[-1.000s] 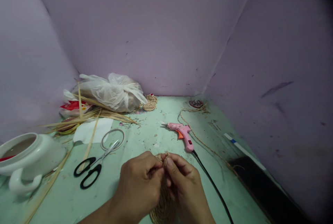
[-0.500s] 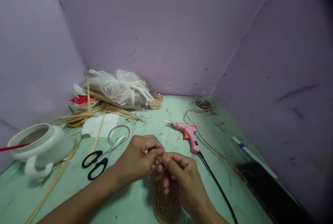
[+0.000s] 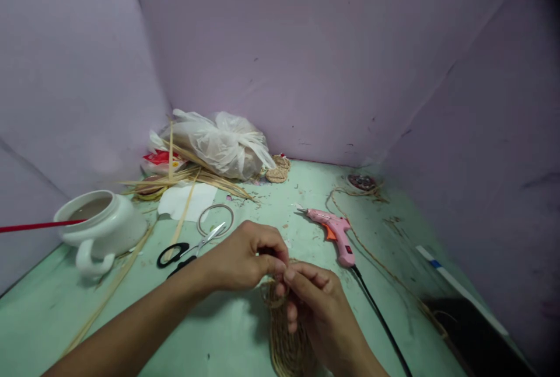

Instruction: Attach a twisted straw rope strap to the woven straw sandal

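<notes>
A long, slipper-shaped piece of coiled brown cord [image 3: 286,342] hangs below my hands near the front of the table, with a looped band [image 3: 272,295] across its upper end. My right hand [image 3: 317,301] is closed around its upper part, thumb and forefinger pinched at the top edge. Against those fingertips, my left hand [image 3: 254,257] makes a pinch of its own; whatever lies between its fingertips is too small to make out. Black-handled scissors [image 3: 192,251] lie partly behind my left forearm. To the right of my hands rests a pink glue gun [image 3: 335,231] with a black cable.
A white ceramic pot [image 3: 105,225] with a red stick [image 3: 39,226] stands at left. Behind are a knotted plastic bag [image 3: 223,143], straw strips [image 3: 219,181], a ring [image 3: 216,208] and small woven pieces [image 3: 277,173]. Twine [image 3: 371,260] runs along the right, near a dark slab [image 3: 472,336].
The view has turned slightly left, so everything sits farther right in it. My two hands stay pinched together at the cord piece's top, the left fingers a little more arched.
</notes>
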The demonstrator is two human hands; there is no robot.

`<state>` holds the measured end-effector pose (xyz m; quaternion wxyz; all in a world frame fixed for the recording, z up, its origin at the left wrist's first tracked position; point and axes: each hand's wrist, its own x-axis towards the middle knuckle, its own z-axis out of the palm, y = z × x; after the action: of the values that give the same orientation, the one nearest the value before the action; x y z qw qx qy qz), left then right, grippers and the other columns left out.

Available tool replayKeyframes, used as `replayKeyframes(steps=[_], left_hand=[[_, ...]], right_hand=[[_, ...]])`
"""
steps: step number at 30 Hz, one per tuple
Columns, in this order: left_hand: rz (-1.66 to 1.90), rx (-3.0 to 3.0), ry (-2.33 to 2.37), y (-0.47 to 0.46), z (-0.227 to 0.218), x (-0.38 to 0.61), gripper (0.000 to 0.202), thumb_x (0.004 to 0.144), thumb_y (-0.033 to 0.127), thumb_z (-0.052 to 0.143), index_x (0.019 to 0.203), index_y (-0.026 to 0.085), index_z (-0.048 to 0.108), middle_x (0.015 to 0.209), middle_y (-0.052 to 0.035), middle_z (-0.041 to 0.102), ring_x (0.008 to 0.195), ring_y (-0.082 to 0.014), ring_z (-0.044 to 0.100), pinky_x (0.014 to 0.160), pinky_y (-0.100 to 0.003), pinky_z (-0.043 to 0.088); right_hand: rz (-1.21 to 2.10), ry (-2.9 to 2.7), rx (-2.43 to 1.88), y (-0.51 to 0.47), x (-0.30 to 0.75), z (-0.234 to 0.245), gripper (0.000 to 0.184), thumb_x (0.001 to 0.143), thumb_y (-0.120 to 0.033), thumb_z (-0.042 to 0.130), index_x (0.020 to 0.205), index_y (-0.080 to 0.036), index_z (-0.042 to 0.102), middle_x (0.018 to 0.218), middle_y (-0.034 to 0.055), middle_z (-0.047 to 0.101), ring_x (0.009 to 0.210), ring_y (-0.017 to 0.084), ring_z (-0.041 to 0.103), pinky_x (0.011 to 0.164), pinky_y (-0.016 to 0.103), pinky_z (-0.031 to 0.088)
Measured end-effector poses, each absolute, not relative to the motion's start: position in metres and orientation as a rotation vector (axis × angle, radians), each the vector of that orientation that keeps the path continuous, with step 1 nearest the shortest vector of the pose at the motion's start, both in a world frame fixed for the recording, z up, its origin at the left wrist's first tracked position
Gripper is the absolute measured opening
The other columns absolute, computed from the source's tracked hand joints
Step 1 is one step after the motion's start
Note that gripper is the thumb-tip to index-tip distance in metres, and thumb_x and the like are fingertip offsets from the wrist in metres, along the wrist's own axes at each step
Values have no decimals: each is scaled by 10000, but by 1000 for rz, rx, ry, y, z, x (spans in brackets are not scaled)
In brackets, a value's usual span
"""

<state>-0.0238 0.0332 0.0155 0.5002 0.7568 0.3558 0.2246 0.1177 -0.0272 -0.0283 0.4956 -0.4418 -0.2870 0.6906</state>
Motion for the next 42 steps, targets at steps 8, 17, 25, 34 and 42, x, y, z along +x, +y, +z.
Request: replayKeyframes(steps=[8,17,25,34,42], left_hand=[[603,1914,727,34,11,-27,53,674,120,618,642,109,660,656,-23,598,632,-109,551,622,-204,435],[-368,2209,1896,75,29,-101,240,633,380,564,613,163,665,615,-81,648,603,-232,594,549,-308,409],[-608,2160,1969,81,6,-104,174,539,220,591,674,152,678,742,-162,692,707,-289,639,582,-319,442],[-522,2248,1936,83,9,-112,189,608,190,512,718,188,666,782,-109,672,740,-269,615,566,-302,399],[-335,2426,1672,80,-14,-97,176,584,81,482,670,154,616,757,-130,640,688,-243,582,558,-293,350]], right_hand=[[1710,-615,-1052,-30,118,-40,290,551,-362,784,604,-102,669,508,-3,588,277,-1,372,250,99,303],[1661,-594,-1155,-34,121,-34,325,541,-393,781,594,-109,632,551,2,599,280,-16,340,251,94,245],[1658,-613,-1167,-33,123,-35,326,555,-402,774,608,-115,630,562,4,601,287,-13,348,260,97,246],[1561,-569,-1208,-37,116,-28,326,541,-405,773,601,-117,631,540,7,601,303,-17,322,289,94,202],[1473,-709,-1220,-38,117,-27,289,581,-404,745,584,-134,643,528,11,581,362,16,295,335,140,187]])
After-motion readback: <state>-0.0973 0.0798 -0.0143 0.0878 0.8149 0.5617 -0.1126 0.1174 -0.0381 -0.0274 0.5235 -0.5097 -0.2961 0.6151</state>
